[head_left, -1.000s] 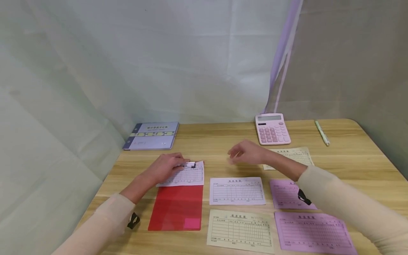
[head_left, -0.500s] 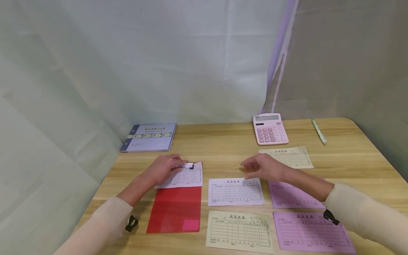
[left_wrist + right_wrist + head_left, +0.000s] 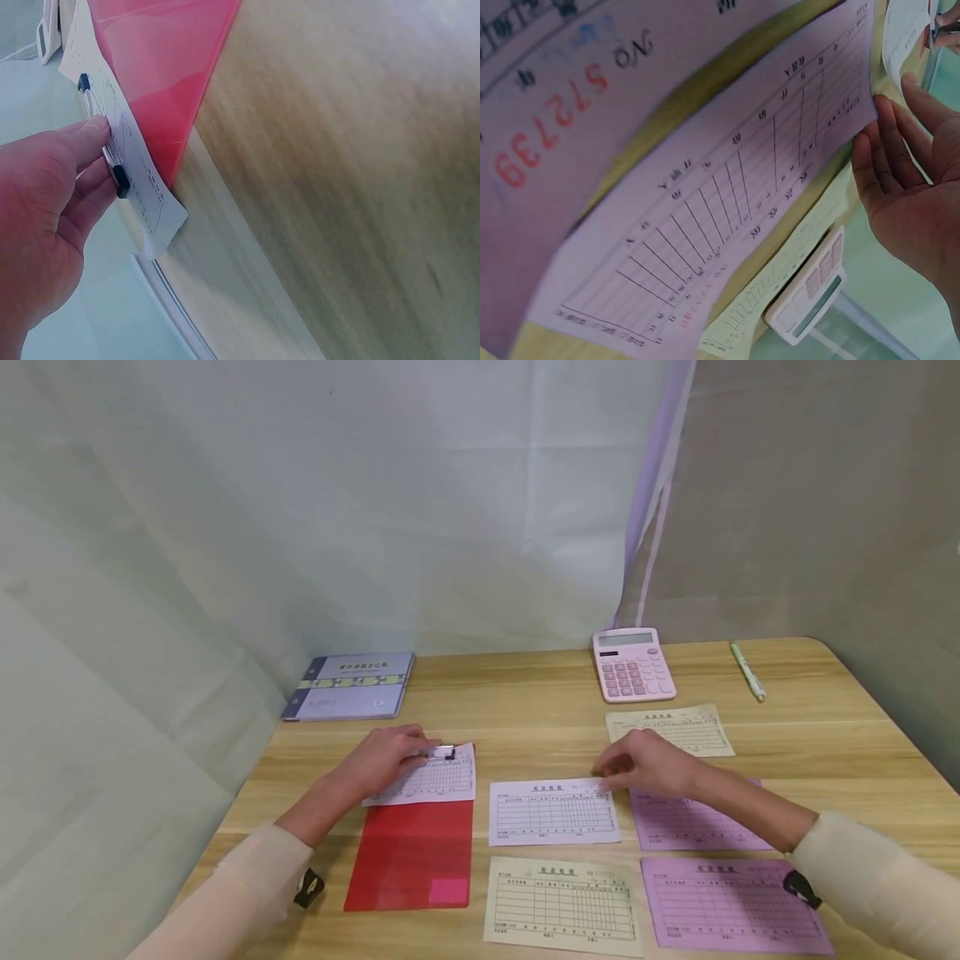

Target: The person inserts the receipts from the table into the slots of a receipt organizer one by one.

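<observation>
My left hand [image 3: 384, 758] pinches the metal clip [image 3: 112, 157] with black ends at the top of a red clipboard [image 3: 412, 856]. A white receipt slip [image 3: 442, 781] lies under that clip, across the clipboard's upper part. My right hand [image 3: 651, 763] is at the upper right corner of a second white receipt slip [image 3: 553, 814], thumb by its edge and fingers relaxed. In the right wrist view its fingers [image 3: 889, 154] stand apart from the thumb. Beside and partly under the right hand lies a purple slip [image 3: 697, 818].
A yellow slip [image 3: 564, 906] and a purple slip [image 3: 735, 906] lie in front. Another yellow slip [image 3: 675, 729] lies behind the right hand. At the back are a blue account book [image 3: 351, 687], a pink calculator [image 3: 633, 665] and a green pen [image 3: 747, 672].
My right hand has moved right and toward me, from above the bare table to the white slip's upper right corner. The left hand has stayed on the clip.
</observation>
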Demonstrator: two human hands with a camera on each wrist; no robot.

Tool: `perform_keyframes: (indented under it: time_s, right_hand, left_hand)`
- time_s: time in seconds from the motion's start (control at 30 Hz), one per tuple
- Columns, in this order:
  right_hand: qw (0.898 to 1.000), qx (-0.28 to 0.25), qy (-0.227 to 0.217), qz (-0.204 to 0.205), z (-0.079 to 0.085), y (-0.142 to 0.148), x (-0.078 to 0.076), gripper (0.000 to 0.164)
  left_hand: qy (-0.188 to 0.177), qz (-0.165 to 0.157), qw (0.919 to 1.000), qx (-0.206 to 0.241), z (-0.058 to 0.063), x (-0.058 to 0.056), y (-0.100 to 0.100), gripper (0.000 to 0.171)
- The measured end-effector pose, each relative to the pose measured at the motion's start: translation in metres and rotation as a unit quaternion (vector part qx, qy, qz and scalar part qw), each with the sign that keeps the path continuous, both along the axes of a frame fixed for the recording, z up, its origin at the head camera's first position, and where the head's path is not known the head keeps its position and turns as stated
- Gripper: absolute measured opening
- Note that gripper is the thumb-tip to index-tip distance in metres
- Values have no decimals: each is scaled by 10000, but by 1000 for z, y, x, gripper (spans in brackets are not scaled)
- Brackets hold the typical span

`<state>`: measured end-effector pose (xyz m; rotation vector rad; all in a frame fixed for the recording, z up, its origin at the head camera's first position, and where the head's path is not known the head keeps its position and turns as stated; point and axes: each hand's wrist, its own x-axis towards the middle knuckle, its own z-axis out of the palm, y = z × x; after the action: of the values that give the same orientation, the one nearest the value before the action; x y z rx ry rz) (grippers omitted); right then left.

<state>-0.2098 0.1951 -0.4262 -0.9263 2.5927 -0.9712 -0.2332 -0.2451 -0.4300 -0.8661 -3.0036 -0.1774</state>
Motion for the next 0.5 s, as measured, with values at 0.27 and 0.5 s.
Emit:
perform_keyframes:
  time_s: [0.27, 0.5]
  right_hand:
    - [9995, -251, 89, -154, -7, 0, -1, 3]
    - [9991, -296, -87, -284, -6, -1, 1, 3]
  left_hand:
    - [12, 4, 10000, 29, 1, 1, 0, 47]
    - [2, -23, 10000, 35, 2, 1, 0, 46]
